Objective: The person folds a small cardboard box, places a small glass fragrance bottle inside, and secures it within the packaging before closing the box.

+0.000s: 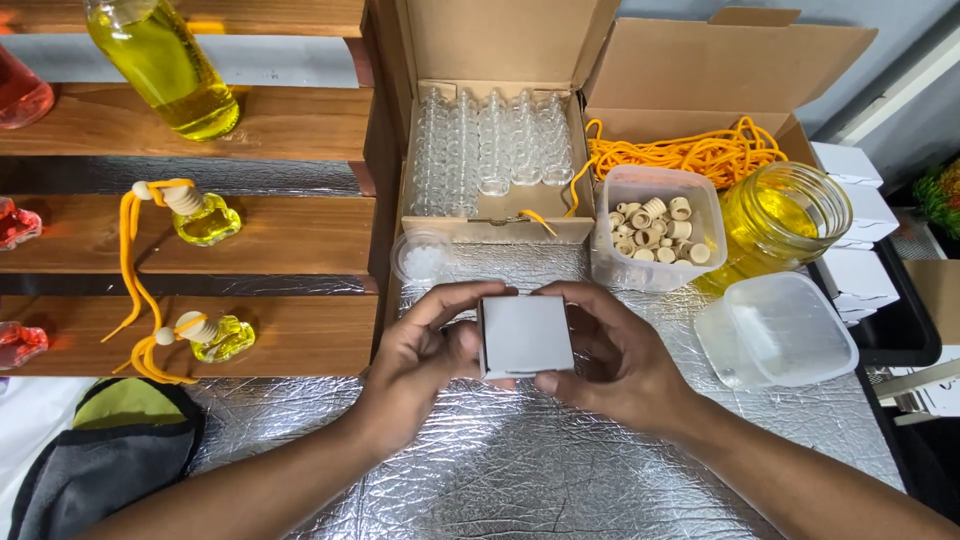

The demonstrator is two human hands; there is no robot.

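Here, both hands are holding a small white square cardboard box point(525, 335) above the middle of the crinkled silver foil-covered counter point(520, 470). The box is facing its broad flat side up toward the camera; it looks nearly square, so no long axis is showing, and its edges are lying roughly parallel to the counter's near edge. The left hand point(425, 350) is wrapping the box's left edge, thumb stretching over the top corner, fingers curling under. The right hand point(615, 355) is clasping the right edge, thumb pressing the lower right corner and fingers arching over the top. Both forearms are angling in from the bottom corners.

Just beyond the box, a round clear plastic lid point(420, 258) is lying near an open brown cardboard carton of small clear glass bottles point(495, 150). A clear plastic tub of pale wooden caps point(655, 228) is sitting to the right, beside a glass jar of yellow liquid point(785, 215) and an upturned clear plastic lid point(775, 330). Bare foil is lying open below the hands.
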